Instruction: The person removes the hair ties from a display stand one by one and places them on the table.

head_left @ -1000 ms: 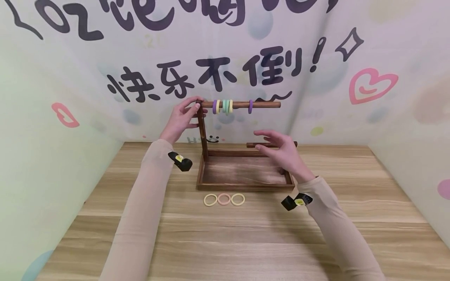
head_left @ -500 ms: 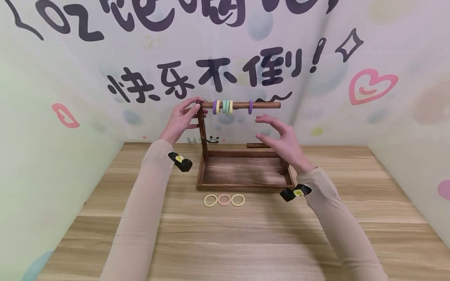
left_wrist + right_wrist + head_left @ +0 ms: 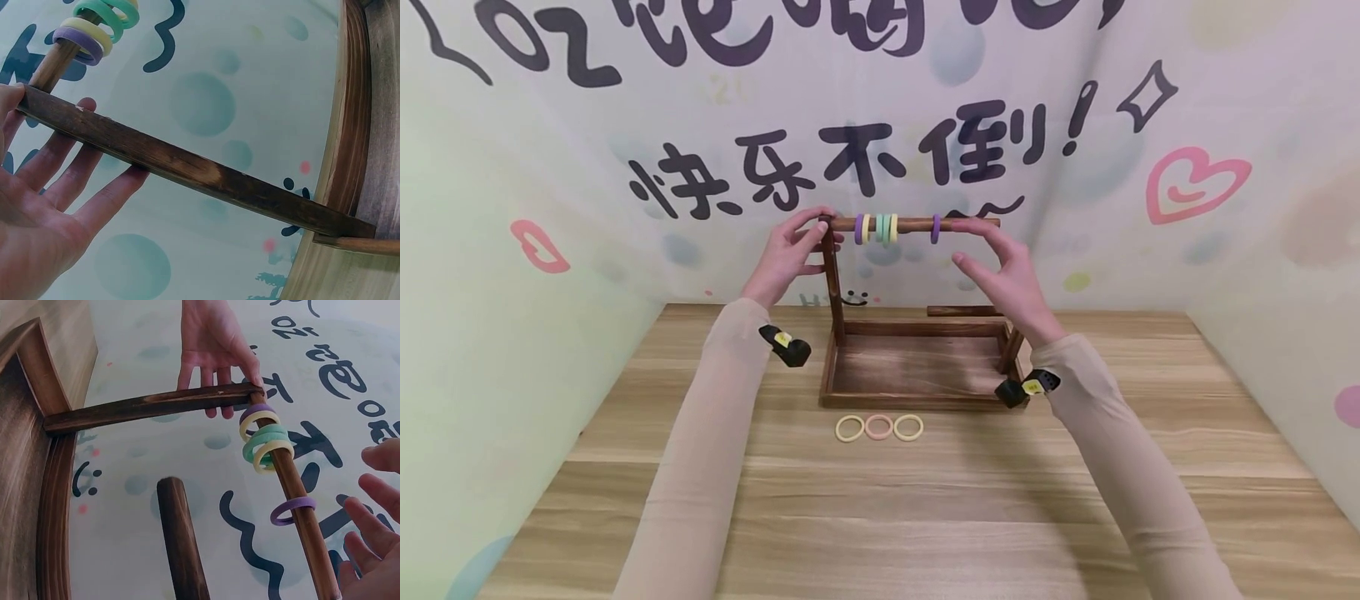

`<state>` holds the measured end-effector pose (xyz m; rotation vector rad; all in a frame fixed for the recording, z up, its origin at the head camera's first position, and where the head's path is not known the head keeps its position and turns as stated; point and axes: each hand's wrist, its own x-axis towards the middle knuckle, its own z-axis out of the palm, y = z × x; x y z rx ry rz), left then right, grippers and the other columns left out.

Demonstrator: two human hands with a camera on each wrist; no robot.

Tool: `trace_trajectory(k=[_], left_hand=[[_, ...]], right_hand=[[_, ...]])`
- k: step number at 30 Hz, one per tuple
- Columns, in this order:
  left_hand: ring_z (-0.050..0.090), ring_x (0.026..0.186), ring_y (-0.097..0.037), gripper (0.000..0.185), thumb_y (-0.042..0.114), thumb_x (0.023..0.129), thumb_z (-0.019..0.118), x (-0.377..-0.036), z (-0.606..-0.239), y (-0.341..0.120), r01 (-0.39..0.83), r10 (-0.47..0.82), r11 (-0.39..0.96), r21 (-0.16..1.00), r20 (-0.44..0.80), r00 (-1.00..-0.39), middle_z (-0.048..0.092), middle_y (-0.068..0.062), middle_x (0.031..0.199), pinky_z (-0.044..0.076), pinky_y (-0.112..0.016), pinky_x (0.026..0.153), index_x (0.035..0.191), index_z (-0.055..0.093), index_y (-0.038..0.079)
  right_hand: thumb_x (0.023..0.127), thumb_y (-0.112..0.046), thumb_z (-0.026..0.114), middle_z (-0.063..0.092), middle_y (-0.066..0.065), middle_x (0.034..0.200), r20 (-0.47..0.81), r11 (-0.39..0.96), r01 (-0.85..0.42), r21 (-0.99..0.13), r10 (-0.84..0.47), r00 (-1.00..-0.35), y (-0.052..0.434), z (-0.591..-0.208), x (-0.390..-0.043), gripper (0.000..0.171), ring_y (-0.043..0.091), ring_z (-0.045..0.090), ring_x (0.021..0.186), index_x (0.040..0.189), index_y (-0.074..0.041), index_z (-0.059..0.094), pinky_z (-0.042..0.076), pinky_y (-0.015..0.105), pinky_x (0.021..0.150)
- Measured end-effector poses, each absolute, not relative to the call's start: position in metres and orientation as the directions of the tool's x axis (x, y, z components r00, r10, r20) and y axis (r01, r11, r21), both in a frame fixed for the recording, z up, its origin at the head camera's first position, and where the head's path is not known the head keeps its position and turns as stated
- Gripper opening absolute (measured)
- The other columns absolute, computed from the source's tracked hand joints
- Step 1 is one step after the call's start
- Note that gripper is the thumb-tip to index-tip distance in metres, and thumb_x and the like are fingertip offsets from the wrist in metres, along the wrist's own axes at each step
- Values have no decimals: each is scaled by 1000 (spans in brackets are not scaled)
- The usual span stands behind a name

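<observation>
My left hand [image 3: 785,254] holds the top of the dark wooden stand's upright post [image 3: 832,287], thumb at the top corner and fingers behind it. From that corner a wooden bar [image 3: 917,224] runs out to the right. Purple, yellow and green rings [image 3: 267,434] hang grouped near the post. Farther out on the bar is a single purple ring [image 3: 300,503]. Close to this ring, by the bar's free end, my right hand [image 3: 1009,275] has its fingers and thumb spread, with nothing between them.
The stand's tray-like base [image 3: 925,401] rests on the wood-grain table [image 3: 880,517]. A second, lower bar [image 3: 958,311] is at its right side. In front lie two yellow rings [image 3: 849,440] and a pink ring [image 3: 878,437] in a row. A printed cloth [image 3: 722,258] hangs behind.
My right hand has risen from beside the lower bar to the height of the upper bar, near the single purple ring. The left hand stays on the post.
</observation>
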<state>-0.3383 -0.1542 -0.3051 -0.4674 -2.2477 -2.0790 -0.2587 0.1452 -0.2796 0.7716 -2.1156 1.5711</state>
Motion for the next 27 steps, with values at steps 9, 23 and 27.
trace_trajectory(k=[9, 23, 27], left_hand=[[62, 107, -29, 32, 23, 101, 52, -341, -306, -154, 252, 194, 37, 967, 241, -951, 66, -16, 115, 51, -53, 85, 131, 56, 12], [61, 107, -29, 29, 22, 102, 52, -339, -306, -152, 250, 194, 29, 968, 240, -951, 65, -17, 116, 52, -53, 85, 130, 58, 16], [61, 108, -29, 32, 22, 102, 52, -339, -306, -153, 252, 197, 34, 967, 241, -950, 65, -17, 117, 51, -53, 86, 132, 56, 13]], right_hand=[[88, 5, 64, 58, 24, 126, 630, 258, -645, -719, -149, -762, 149, -271, -270, 32, 26, 41, 132, 119, 11, 59, 23, 31, 111], [87, 5, 67, 60, 26, 120, 620, 308, -643, -702, -182, -764, 146, -267, -286, 31, 33, 50, 122, 117, 11, 61, 31, 37, 108], [88, 4, 66, 60, 26, 120, 613, 313, -640, -701, -194, -766, 142, -267, -289, 30, 40, 54, 113, 117, 11, 61, 37, 48, 103]])
